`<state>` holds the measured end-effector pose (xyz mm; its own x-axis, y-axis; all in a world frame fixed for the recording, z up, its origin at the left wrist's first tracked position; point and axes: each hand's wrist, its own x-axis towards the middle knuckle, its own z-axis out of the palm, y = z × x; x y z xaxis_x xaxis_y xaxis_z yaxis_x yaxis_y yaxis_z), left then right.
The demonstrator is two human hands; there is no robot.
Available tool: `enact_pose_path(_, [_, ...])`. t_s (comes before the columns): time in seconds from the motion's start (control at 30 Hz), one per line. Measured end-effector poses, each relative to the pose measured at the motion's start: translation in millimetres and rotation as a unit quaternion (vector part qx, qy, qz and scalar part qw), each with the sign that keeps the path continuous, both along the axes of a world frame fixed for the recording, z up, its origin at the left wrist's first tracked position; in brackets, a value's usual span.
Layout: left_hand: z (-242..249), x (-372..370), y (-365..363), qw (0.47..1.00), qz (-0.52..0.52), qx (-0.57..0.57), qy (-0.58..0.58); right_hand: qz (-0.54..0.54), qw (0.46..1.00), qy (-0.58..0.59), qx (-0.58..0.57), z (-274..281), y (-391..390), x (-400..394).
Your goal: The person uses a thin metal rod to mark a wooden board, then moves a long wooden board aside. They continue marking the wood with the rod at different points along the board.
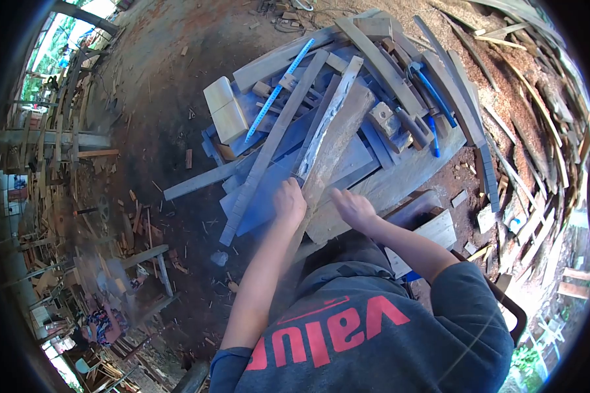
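My left hand is closed around the near end of a narrow wooden strip with a ragged whitish edge. The strip slants away from me across a pile of timber. Right beside it lies a wider brown board, its near end between my hands. My right hand is just right of that board, fingers curled inward; what they hold, if anything, is hidden. A long pale batten with pencil-like marks lies left of my left hand.
A blue ruler, a hammer with a blue handle, a wooden hand plane and pale blocks lie on the pile. Scrap wood lines the right side. A person in patterned clothing is at the lower left.
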<state>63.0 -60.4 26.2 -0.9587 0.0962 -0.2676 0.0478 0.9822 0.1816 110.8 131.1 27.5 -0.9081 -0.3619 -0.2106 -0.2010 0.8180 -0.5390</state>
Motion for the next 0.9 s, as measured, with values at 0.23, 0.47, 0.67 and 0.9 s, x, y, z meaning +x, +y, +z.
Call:
enact_pose_path(0.23, [-4.0, -0.5, -3.8, 1.000, -0.008, 0.003, -0.015, -0.013, 1.000, -0.004, -0.027, -16.7, -43.5, -36.0])
enact_pose_path(0.47, [-0.5, -1.5, -2.8, 1.000, 0.007, 0.014, -0.010, 0.000, 1.000, 0.006, 0.022, 0.3, -0.4, 1.1])
enact_pose_path(0.67, [-6.0, 2.5, -6.8, 1.000, -0.006, 0.005, 0.001, -0.006, 1.000, 0.005, 0.009, -22.5, -55.9, -43.7])
enact_pose_path(0.9, [4.1, 22.1, -30.7, 0.982, 0.016, 0.169, 0.088, -0.046, 0.999, -0.017, -0.015, -22.8, -61.4, -45.6])
